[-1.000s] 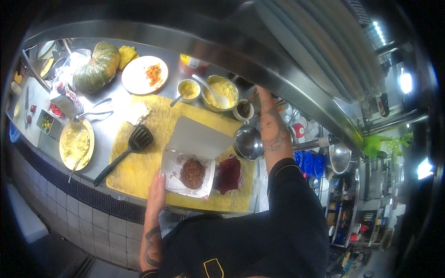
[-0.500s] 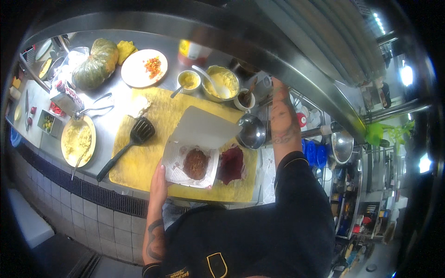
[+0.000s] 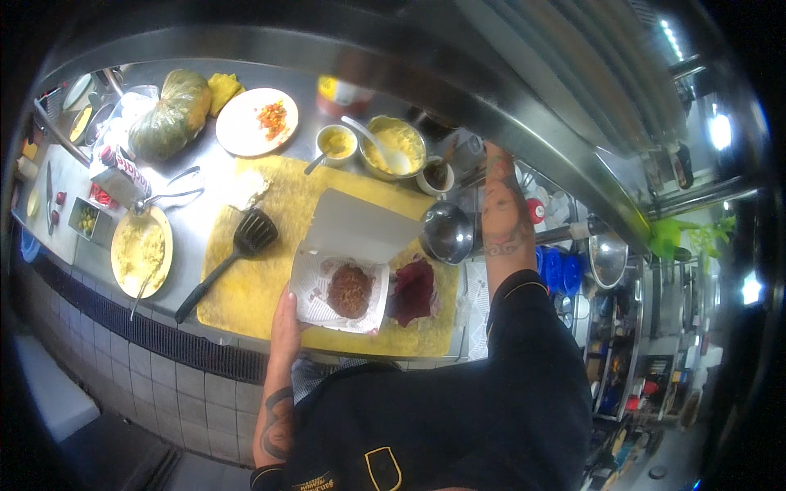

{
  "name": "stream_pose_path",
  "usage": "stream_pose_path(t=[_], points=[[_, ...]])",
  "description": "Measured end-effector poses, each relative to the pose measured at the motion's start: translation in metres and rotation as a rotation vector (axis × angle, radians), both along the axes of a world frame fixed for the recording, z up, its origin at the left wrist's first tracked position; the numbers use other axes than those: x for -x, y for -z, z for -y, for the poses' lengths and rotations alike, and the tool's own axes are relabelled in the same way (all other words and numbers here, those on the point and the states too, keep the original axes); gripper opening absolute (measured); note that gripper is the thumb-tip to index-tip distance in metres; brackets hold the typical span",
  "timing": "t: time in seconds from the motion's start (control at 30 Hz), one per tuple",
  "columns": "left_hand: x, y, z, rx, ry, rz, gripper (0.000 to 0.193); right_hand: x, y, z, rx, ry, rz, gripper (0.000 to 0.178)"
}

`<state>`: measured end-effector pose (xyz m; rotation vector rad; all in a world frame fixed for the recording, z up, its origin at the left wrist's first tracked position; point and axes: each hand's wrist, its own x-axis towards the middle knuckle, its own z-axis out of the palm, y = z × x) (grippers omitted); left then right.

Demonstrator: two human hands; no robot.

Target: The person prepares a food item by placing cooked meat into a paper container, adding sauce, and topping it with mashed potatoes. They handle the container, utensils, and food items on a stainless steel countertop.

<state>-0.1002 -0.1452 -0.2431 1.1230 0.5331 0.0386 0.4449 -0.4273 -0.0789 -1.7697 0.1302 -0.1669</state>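
Observation:
My left hand [image 3: 285,323] holds the left side of an open white takeaway box [image 3: 315,315], its thumb along the wall and its other fingers mostly hidden by the box. Inside, on printed paper, lies a round browned patty [image 3: 350,291]. The box lid [image 3: 360,227] stands raised at the back. Beside the box, a dark red piece of food [image 3: 413,292] rests on the yellow cutting board [image 3: 225,299]. My right arm stretches far forward, and its hand is hidden behind the steel shelf edge, so its fingers cannot be seen.
A black slotted spatula [image 3: 254,233] lies on the board. Around it stand a plate of yellow mash [image 3: 139,250], a plate with diced vegetables [image 3: 246,123], a pumpkin [image 3: 170,114], a pot with a white spoon [image 3: 395,147] and a dark metal bowl [image 3: 448,231]. The steel shelf [image 3: 393,53] overhangs the counter.
The whole view has shifted slightly, with things sitting a little further right. My left hand stays at the box, and my right arm remains stretched forward.

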Motion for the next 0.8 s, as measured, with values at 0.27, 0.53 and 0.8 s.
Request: stream_pose_path(t=[0.27, 0.53, 0.8], points=[[0.001, 0.001, -0.004, 0.002, 0.016, 0.015, 0.058, 0.013, -0.012, 0.009, -0.020, 0.006, 0.005, 0.035], [-0.002, -0.012, -0.004, 0.154, 0.009, -0.047, 0.056, 0.026, -0.036, 0.017, -0.058, 0.017, 0.022, 0.034], [-0.002, -0.008, -0.003, 0.205, -0.024, -0.026, 0.055, 0.085, -0.050, 0.016, -0.126, 0.048, 0.044, 0.033]])
